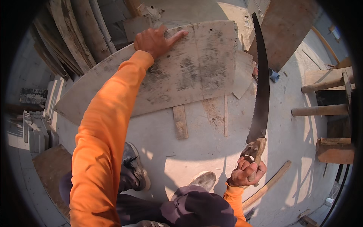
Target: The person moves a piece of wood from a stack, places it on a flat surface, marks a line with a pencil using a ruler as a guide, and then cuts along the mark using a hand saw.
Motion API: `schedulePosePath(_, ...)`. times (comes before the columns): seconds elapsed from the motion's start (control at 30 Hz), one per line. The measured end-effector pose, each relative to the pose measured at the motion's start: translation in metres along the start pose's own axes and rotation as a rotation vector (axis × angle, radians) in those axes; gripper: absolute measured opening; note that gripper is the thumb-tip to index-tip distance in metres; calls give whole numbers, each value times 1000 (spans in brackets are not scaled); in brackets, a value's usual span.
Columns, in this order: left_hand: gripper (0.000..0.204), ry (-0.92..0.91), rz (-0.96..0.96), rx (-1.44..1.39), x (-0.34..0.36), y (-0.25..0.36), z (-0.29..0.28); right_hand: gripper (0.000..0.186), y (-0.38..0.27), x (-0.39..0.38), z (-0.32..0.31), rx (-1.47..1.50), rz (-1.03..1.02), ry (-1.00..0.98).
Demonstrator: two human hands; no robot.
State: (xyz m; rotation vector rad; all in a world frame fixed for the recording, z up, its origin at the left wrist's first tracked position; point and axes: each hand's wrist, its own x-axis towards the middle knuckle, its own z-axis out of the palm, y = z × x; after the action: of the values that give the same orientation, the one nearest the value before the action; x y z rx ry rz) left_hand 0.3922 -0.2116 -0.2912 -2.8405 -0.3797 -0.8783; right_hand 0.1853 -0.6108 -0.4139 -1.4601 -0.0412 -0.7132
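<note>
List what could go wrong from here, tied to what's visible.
1. Board might shift: only the left hand visibly steadies it, no clamp in view.
2. Handsaw in the right hand has bare teeth facing the board; a slip could cut the ungloved left hand.
3. Wood strip on the floor may trip a sidestep rightward.

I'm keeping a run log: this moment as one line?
left grip: on board; right grip: holding saw; saw: right of board, not touching
</note>
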Motion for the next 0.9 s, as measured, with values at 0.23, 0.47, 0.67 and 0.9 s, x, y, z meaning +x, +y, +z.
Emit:
schedulePosePath(0.23, 87, -28, 24, -103, -16, 12, 24, 67, -15, 11, 42, -164, 118, -121)
schedulePosePath(0.47, 80, 148, 89, 38, -9, 2, 13, 62, 7, 5, 37, -105, 54, -214)
schedulePosePath(0.67, 72, 428, 161, -3, -28, 11, 8, 68, 15, 2, 54, -64, 89, -157)
schedulePosePath(0.9, 67, 608, 128, -68, -50, 29, -16, 58, 20, 7, 44, -97, 43, -153)
